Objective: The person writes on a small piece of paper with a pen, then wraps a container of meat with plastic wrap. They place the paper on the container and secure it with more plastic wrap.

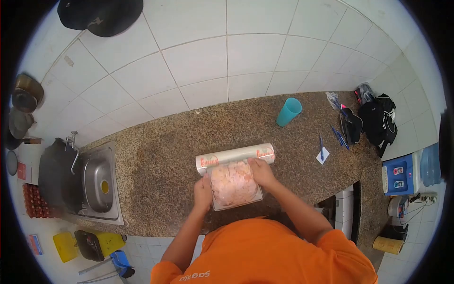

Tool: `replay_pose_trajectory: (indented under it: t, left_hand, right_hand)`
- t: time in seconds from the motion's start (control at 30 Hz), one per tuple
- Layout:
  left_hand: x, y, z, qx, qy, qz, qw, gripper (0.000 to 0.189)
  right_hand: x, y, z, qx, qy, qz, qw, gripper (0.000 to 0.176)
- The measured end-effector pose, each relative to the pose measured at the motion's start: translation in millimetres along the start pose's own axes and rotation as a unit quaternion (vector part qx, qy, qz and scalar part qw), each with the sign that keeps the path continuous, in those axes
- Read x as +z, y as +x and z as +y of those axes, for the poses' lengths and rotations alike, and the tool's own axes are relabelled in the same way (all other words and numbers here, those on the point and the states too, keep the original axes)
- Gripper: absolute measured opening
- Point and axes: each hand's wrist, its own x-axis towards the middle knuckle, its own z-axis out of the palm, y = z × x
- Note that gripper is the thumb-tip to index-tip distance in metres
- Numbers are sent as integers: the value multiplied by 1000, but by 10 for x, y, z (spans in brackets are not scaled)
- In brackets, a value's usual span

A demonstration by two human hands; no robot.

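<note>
Left hand [203, 192] and right hand [263, 173], fingers narrowed, are pinching clear film [231, 166]; the filled tray [239, 205] is lying between them.

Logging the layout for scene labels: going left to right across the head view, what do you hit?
Eggs → sink → left hand → food → right hand → cup → paper → black bag → water jug. Overlapping items left out.
</note>
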Motion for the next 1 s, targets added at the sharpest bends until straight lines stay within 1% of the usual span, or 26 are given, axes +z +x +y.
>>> replay_pose_trajectory:
  t: [0.07, 0.1, 0.13, 0.17, 0.2, 0.23, 0.27, 0.3, 0.33, 0.37, 0.4, 0.43, 0.47, 0.5, 0.53, 0.57, 0.6, 0.63, 0.7, 0.73, 0.8, 0.83, 0.87, 0.93, 0.97, 1.0]
  left_hand:
    - [77, -188, -177, -30, -21, 18, 999, 48]
    - [84, -199, -286, -30, -21, 19, 999, 48]
    - [101, -202, -376, -7, -29, 20, 999, 47]
    - [112, -208, -466, 17, -37, 20, 999, 46]
    - [74, -216, -398, 15, -38, 20, 999, 46]
    - [-20, -179, -241, -34, 45, -5, 998, 46]
    - [-133, -142, -152, -80, 128, -30, 988, 47]
    - [-200, 50, -590, -7, 138, 58, 989, 48]
    - [-252, 82, -445, -2, 138, 58, 989, 48]
    - [-292, 144, -290, 36, 132, 115, 984, 47]
    - [-315, 214, -142, 70, 125, 171, 975, 45]
    - [-346, 356, -92, 69, 125, 170, 975, 45]
    - [-376, 549, -67, -6, 111, 91, 990, 42]
    - [-373, 684, -42, -79, 94, 12, 992, 40]
    - [-337, 748, 2, -77, 94, 13, 993, 40]
    - [-297, 809, 54, -106, -2, -25, 994, 40]
    - [-264, 877, 80, -132, -98, -64, 984, 40]
    - [-245, 905, 82, -128, -99, -65, 985, 40]
    - [-224, 911, 82, -59, -117, -28, 991, 35]
    - [-227, 932, 104, -58, -117, -29, 991, 35]
    - [-277, 899, 120, 63, -126, -13, 990, 31]
    - [-315, 870, 186, 68, -128, -16, 989, 31]
    - [-343, 813, 240, 63, -127, -14, 990, 31]
    - [-375, 730, 384, 141, -66, 5, 988, 28]
    - [-406, 673, 458, 141, -66, 7, 988, 28]
    - [-449, 575, 510, 153, -70, -3, 986, 28]
  right_hand:
    - [52, -73, 426, 10, -16, -13, 1000, 46]
    - [4, -162, 376, -29, -58, -9, 998, 44]
    - [6, -175, 414, -30, -58, -9, 998, 44]
    - [8, -179, 450, -48, -44, 10, 998, 45]
    - [0, -211, 486, -64, -30, 29, 997, 45]
    - [-84, -250, 391, -64, -31, 28, 997, 45]
    - [-237, -275, 122, -55, -162, 1, 985, 47]
    - [-357, -280, -83, -45, -289, -24, 956, 49]
    - [-422, -266, -173, -48, -289, -20, 956, 49]
    - [-479, -257, -237, -158, -330, 149, 919, 50]
    - [-534, -242, -267, -259, -358, 309, 842, 52]
    - [-580, -136, -207, -258, -359, 308, 843, 52]
    - [-611, 68, -78, -68, -330, 218, 916, 54]
    - [-627, 245, 14, 123, -285, 119, 943, 57]
    - [-635, 365, 41, 121, -284, 120, 943, 57]
    - [-644, 479, 62, 153, -152, 67, 974, 55]
    - [-662, 549, 26, 180, -17, 11, 984, 54]
    - [-671, 580, 10, 176, -17, 13, 984, 54]
    - [-658, 608, -10, 81, 90, -18, 992, 44]
    - [-650, 627, -27, 80, 91, -17, 992, 44]
    - [-612, 611, -42, -6, 133, -6, 991, 34]
    - [-616, 594, -139, 17, 162, -18, 986, 32]
    - [-600, 615, -151, 22, 162, -21, 986, 32]
    - [-597, 697, -146, -34, 225, -49, 973, 31]
    - [-599, 728, -128, -61, 214, -30, 975, 30]
    - [-638, 703, -167, -60, 213, -33, 975, 30]
